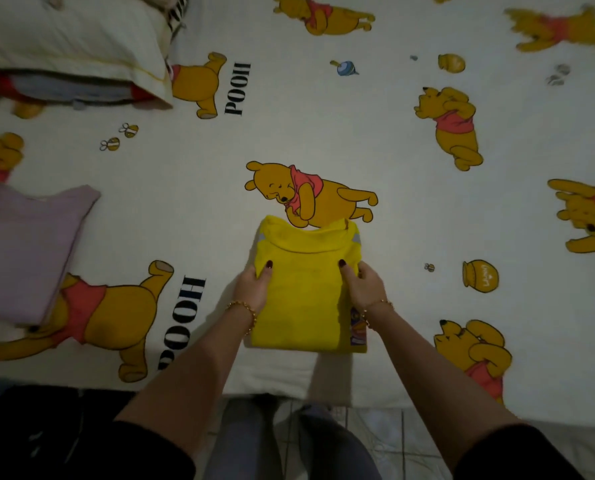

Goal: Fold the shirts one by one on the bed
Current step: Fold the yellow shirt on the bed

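Note:
A yellow shirt (306, 292) lies folded into a narrow rectangle near the front edge of the bed (393, 140), collar end away from me. My left hand (252, 285) grips its left edge, thumb on top and fingers tucked under. On the opposite edge my right hand (362, 282) holds the fabric the same way. A printed patch shows at the shirt's lower right corner. A folded lilac shirt (29, 251) lies at the left edge of the bed.
The bed sheet is white with a yellow bear print. A cream pillow (67, 39) sits at the far left corner over some red and grey cloth. Tiled floor (393, 441) and my legs show below the bed's front edge.

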